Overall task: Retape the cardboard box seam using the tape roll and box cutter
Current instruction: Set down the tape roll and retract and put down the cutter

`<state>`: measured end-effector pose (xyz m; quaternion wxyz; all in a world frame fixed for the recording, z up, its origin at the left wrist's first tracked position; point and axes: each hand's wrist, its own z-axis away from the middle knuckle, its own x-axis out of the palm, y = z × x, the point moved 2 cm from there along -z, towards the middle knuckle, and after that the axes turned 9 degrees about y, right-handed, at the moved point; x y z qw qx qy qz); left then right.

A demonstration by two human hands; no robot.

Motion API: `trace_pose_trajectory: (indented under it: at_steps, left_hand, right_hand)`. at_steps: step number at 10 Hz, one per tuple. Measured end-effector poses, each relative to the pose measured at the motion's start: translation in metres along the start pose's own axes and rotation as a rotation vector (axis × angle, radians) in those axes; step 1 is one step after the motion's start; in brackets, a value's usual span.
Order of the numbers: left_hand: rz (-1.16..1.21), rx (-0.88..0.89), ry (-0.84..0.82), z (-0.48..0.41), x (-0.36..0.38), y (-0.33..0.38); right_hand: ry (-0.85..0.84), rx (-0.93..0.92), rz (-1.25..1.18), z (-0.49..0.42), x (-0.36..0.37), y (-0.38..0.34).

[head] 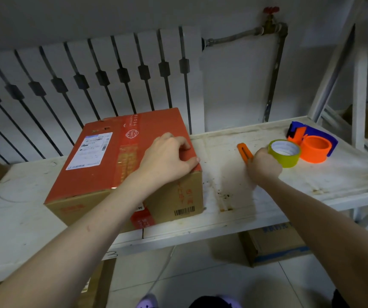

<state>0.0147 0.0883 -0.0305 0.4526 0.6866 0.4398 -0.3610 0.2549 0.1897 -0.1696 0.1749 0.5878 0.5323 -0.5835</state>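
Box on the left, tools on the right, one hand on each.

The cardboard box (120, 165) sits on the left part of the white shelf (234, 207), and its taped seam (129, 152) runs from near to far down the middle of the top; the left hand (167, 158) lies on the box top near the right edge, fingers bent, pressing down and not holding anything; just to the right, the orange box cutter (244, 152) lies on the shelf, its long side pointing far-left to near-right; the right hand (265, 166) is curled over its near end and touches the yellow tape roll (284, 153), but I cannot tell which one it grips; both tools look closest to the right hand, so it should bring them left to the seam.
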Motion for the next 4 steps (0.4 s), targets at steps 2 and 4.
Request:
trace_pose_trajectory:
  at_steps: [2, 4]
  left_hand:
    - [-0.007, -0.022, -0.006, 0.003, -0.005, -0.001]
    - [0.019, -0.101, 0.025, 0.010, -0.026, -0.009]
  right_hand:
    - [-0.045, -0.205, 0.249, 0.017, -0.012, -0.004]
    - [0.015, -0.278, -0.153, 0.042, -0.052, -0.033]
